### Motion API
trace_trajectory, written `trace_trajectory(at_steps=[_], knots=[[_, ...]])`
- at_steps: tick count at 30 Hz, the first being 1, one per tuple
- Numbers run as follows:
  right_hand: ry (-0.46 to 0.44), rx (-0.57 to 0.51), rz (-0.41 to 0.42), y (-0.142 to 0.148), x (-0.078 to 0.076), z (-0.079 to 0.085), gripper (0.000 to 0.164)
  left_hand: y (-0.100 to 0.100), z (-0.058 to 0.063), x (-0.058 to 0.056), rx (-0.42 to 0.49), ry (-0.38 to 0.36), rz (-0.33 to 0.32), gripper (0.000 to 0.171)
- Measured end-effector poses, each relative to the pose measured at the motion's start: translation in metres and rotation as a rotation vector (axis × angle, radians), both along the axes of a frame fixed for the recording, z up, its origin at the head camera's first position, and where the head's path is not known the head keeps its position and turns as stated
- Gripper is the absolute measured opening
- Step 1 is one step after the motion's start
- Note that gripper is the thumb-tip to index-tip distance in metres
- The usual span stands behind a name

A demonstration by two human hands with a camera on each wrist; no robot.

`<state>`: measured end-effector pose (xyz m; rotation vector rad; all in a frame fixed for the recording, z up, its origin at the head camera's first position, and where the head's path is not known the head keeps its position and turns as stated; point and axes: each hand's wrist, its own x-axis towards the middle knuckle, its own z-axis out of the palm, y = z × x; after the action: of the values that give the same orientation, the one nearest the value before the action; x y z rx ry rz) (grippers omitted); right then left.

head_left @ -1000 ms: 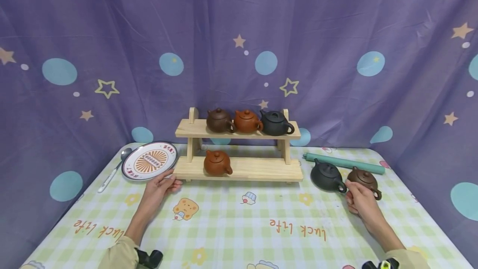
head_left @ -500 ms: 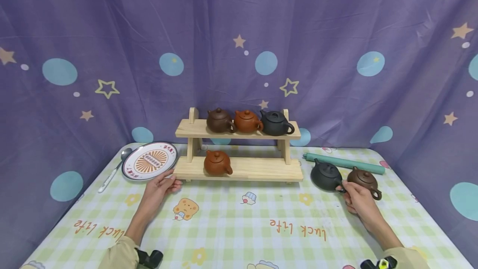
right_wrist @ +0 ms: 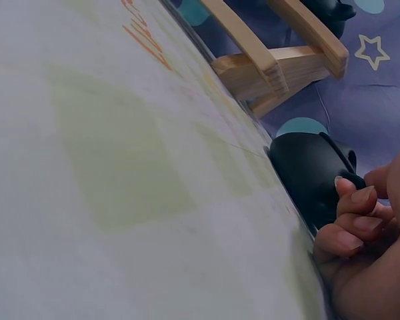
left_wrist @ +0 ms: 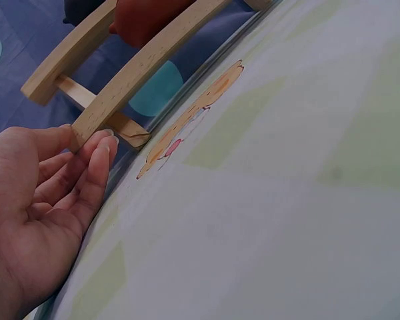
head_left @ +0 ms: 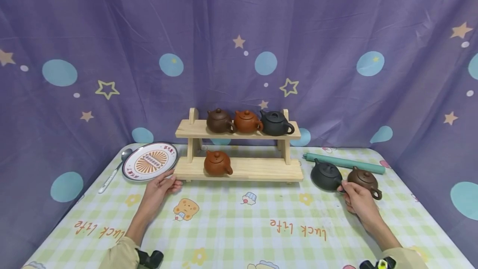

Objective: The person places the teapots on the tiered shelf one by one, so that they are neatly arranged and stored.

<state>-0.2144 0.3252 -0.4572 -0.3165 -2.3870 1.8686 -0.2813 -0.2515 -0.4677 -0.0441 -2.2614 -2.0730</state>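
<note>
My left hand [head_left: 157, 190] pinches the left end of the lower board of a two-tier wooden shelf [head_left: 261, 169]; the left wrist view shows thumb and fingers on either side of the board's end [left_wrist: 87, 130]. At the right, my right hand [head_left: 362, 204] pinches the handle of a black teapot [head_left: 325, 176], which stands upright on the tablecloth. The handle is mostly hidden by the fingertips; in the right wrist view the teapot's dark body [right_wrist: 307, 170] shows beyond them. A brown teapot [head_left: 362, 177] stands just behind this hand, partly covered by it.
On the top board sit a dark brown teapot [head_left: 219, 121], a reddish teapot [head_left: 246, 123] and a black teapot [head_left: 274, 124]. An orange-brown teapot [head_left: 217, 164] is on the lower board. A plate [head_left: 128, 169] and spoon [head_left: 110, 177] lie left; a green rolled tube [head_left: 351, 164] lies behind the right teapots.
My right hand has shifted slightly left, its fingertips closing over the black teapot's handle. The left hand, shelf and teapots stay where they were.
</note>
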Motion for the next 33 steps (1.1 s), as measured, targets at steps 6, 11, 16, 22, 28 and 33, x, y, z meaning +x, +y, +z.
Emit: trace_trajectory(at_steps=[6,11,16,22,28,33], knots=[[0.039,-0.005,-0.026,-0.0014,-0.0010,-0.0019,0.045,0.0011,0.0019,0.0002,-0.012,-0.009,0.008,0.047],[0.063,-0.002,-0.029,-0.0028,0.0000,-0.0026,0.047,0.0015,0.0025,0.0000,-0.009,-0.015,0.010,0.047],[0.087,0.017,-0.035,-0.0031,0.0011,-0.0044,0.049,0.0009,0.0019,0.0000,-0.012,-0.016,0.012,0.047],[0.121,0.050,-0.051,-0.0038,0.0038,-0.0075,0.050,0.0002,0.0015,-0.0001,-0.012,-0.020,0.010,0.047],[0.161,0.053,-0.048,-0.0052,0.0072,-0.0084,0.048,0.0005,0.0016,0.0001,-0.010,-0.010,0.005,0.047],[0.180,0.013,-0.032,-0.0080,0.0089,-0.0069,0.047,0.0004,0.0016,0.0004,-0.010,-0.017,0.011,0.047]])
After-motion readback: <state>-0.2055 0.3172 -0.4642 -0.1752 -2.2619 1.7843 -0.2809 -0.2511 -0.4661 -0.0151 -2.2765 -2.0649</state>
